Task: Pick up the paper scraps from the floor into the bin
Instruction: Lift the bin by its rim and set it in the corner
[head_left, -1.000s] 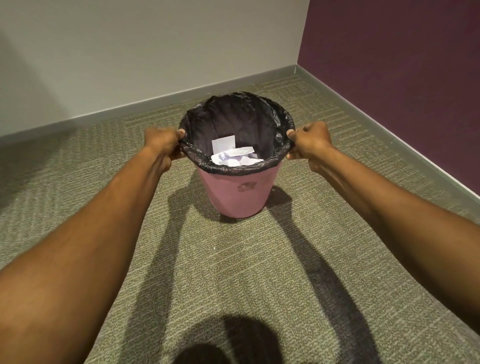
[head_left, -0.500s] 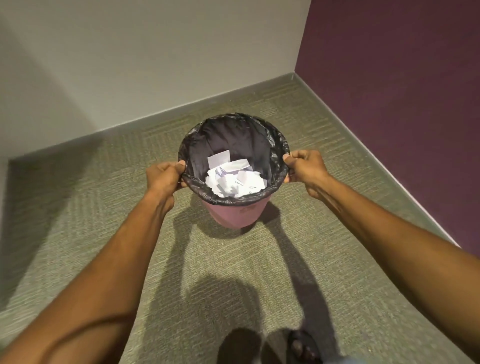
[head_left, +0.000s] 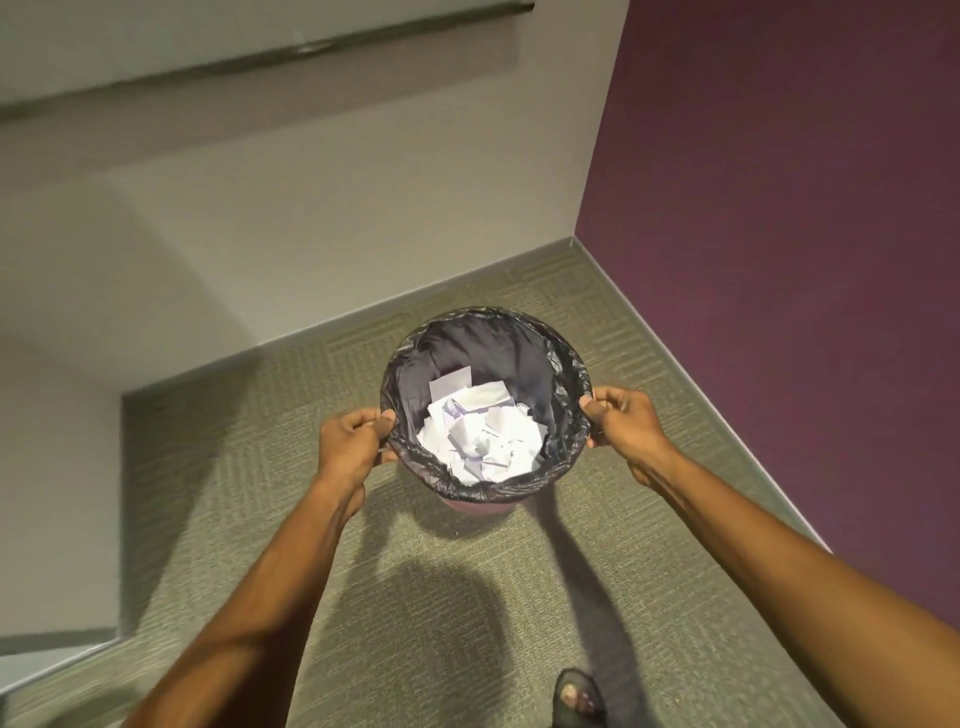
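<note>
I hold the pink bin (head_left: 480, 506) by its rim — my left hand (head_left: 353, 441) on one side, my right hand (head_left: 623, 423) on the other, the fingers of each curled and pinching the black liner (head_left: 493, 343) folded over the edge. The paper scraps (head_left: 480, 436) lie heaped inside the bin. Below is grey-green carpet floor (head_left: 415, 597), near the corner by the purple wall (head_left: 779, 208) — my sandalled foot (head_left: 576, 699) shows at the bottom edge.

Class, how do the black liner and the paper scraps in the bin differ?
The liner is black, the paper scraps white. The liner drapes over the pink bin, pinched by the left hand and right hand; the scraps lie loose inside, untouched. Both are crinkled.
</note>
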